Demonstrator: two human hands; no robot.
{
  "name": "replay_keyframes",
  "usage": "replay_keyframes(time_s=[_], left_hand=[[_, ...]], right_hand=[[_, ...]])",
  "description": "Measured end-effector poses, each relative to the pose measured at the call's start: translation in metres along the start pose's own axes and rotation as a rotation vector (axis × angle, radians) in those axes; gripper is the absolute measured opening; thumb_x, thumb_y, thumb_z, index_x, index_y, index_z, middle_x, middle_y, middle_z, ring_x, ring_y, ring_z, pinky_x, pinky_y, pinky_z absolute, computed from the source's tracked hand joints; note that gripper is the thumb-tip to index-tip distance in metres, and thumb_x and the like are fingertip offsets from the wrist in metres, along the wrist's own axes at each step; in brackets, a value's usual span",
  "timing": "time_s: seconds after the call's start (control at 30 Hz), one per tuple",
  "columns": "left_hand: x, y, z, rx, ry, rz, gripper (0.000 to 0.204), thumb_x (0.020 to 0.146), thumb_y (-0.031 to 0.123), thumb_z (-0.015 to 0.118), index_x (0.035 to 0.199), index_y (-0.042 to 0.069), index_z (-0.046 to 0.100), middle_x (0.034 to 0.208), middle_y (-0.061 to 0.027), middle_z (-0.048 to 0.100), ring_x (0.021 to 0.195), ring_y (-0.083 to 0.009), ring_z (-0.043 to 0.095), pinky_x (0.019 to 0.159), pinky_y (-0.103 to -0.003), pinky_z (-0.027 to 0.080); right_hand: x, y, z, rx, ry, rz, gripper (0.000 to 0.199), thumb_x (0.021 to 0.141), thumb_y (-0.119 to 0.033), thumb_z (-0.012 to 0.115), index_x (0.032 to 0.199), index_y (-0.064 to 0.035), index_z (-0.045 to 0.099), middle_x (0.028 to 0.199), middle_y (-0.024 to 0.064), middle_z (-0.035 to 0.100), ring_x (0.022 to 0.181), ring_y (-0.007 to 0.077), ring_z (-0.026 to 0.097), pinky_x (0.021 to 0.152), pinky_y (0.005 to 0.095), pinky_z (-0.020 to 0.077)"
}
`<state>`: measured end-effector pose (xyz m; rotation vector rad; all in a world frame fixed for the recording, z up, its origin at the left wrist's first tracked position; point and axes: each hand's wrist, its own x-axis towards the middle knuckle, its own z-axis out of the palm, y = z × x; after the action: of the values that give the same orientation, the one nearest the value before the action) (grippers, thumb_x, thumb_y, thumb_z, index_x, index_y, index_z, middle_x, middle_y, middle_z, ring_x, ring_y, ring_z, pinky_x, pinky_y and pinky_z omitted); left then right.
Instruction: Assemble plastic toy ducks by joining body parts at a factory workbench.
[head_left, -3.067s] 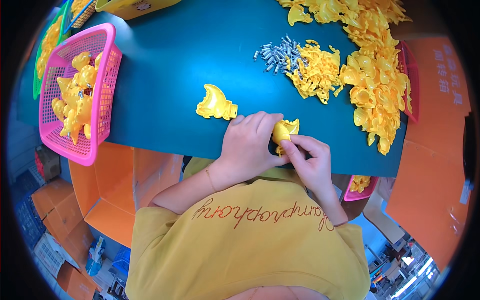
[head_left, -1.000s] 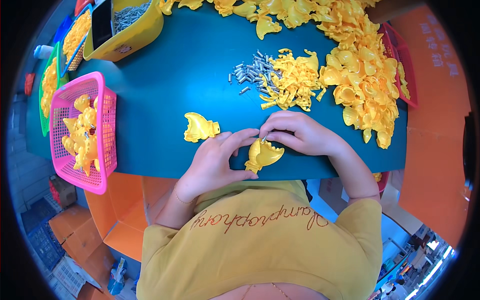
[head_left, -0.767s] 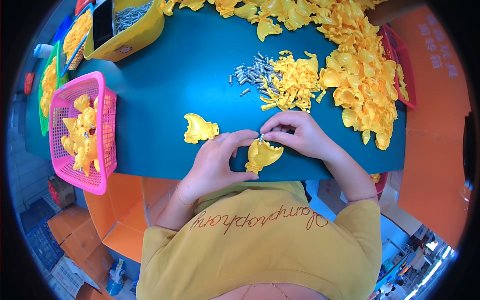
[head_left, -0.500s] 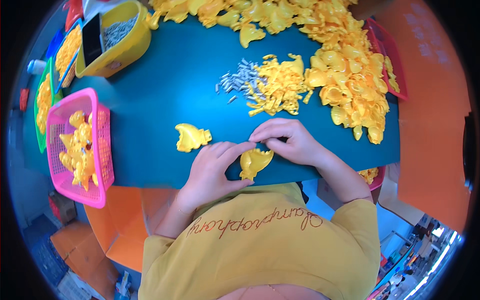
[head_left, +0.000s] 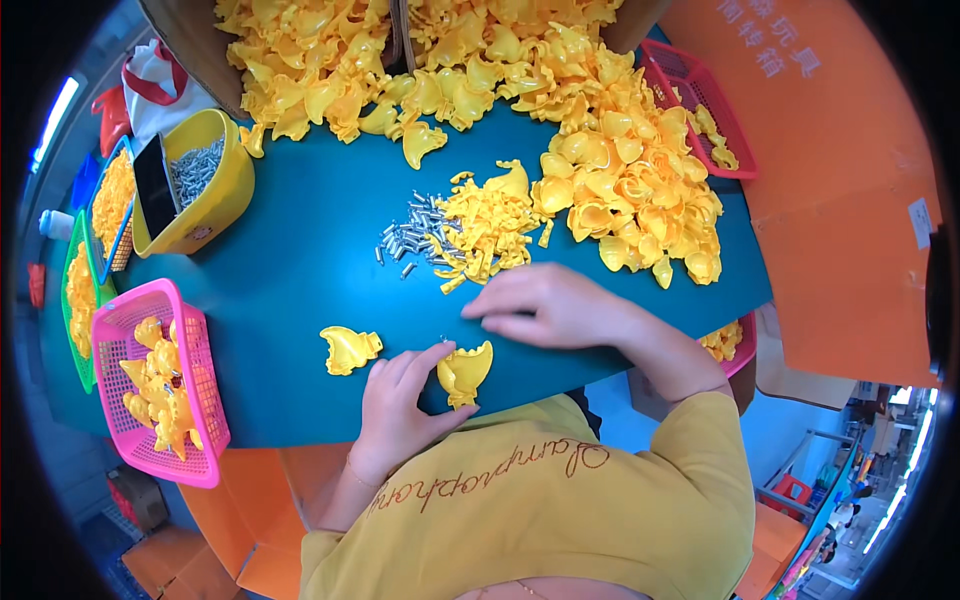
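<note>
i see the teal table (head_left: 300,250) filling most of the view, with a large heap of yellow shells (head_left: 620,170) spread over its far right part. a pink basket (head_left: 205,390) of assembled pieces sits at the left edge, and a yellow bowl (head_left: 215,215) of screws lies beyond it. my left hand (head_left: 400,410) rests at the near edge, fingers curled, thumb and forefinger pinching the yellow shell piece (head_left: 468,372), which lies on the table just right of the hand. my right hand (head_left: 550,305) lies flat and open beyond that piece, holding nothing, fingertips toward the small yellow parts (head_left: 485,225). a second shell (head_left: 348,348) lies just left of the left hand. loose metal screws (head_left: 410,240) lie scattered beside the small parts.
</note>
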<state>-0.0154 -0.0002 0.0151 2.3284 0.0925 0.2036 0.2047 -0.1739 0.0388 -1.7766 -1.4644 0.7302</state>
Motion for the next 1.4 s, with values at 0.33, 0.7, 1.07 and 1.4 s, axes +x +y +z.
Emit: replay_keyframes(time_s=[0.33,0.7,1.07,1.4], left_hand=[[0.0,-0.001,0.004,-0.031,0.136,0.088,0.08,0.063,0.03,0.099,0.133,0.011,0.066,0.092,-0.0028,0.061,0.081,-0.0218,0.055,0.078,-0.035,0.044],[-0.002,-0.002,0.003,-0.033,0.094,0.047,0.079,0.062,0.031,0.1,0.131,0.011,0.067,0.089,-0.0025,0.061,0.079,-0.0206,0.055,0.076,-0.034,0.043],[0.003,0.003,0.009,-0.005,0.124,-0.07,0.083,0.061,0.032,0.099,0.134,0.012,0.065,0.084,-0.0024,0.059,0.074,-0.0198,0.056,0.072,-0.035,0.045],[0.0,0.002,0.015,-0.008,0.163,-0.145,0.087,0.063,0.034,0.098,0.139,0.013,0.062,0.084,-0.001,0.058,0.076,-0.0192,0.057,0.074,-0.035,0.045]], right_hand=[[0.029,0.086,-0.163,-1.186,0.459,0.366,0.019,0.09,-0.007,0.07,0.106,-0.0117,0.079,0.114,0.0012,0.07,0.118,0.0253,0.06,0.091,0.04,0.0532],[0.007,0.055,-0.163,-0.125,0.505,0.323,0.018,0.098,-0.023,0.071,0.11,-0.0105,0.07,0.114,-0.0019,0.067,0.107,0.0117,0.061,0.083,0.0297,0.051],[-0.019,0.008,-0.044,-0.116,-0.401,0.058,0.02,0.104,-0.018,0.064,0.115,-0.0046,0.072,0.109,0.0106,0.068,0.107,0.0292,0.062,0.098,0.0359,0.0479],[-0.072,-0.031,0.036,-0.458,0.364,0.385,0.071,0.07,-0.036,0.094,0.13,-0.0068,0.067,0.128,0.009,0.068,0.121,0.0312,0.058,0.099,0.0406,0.0486]])
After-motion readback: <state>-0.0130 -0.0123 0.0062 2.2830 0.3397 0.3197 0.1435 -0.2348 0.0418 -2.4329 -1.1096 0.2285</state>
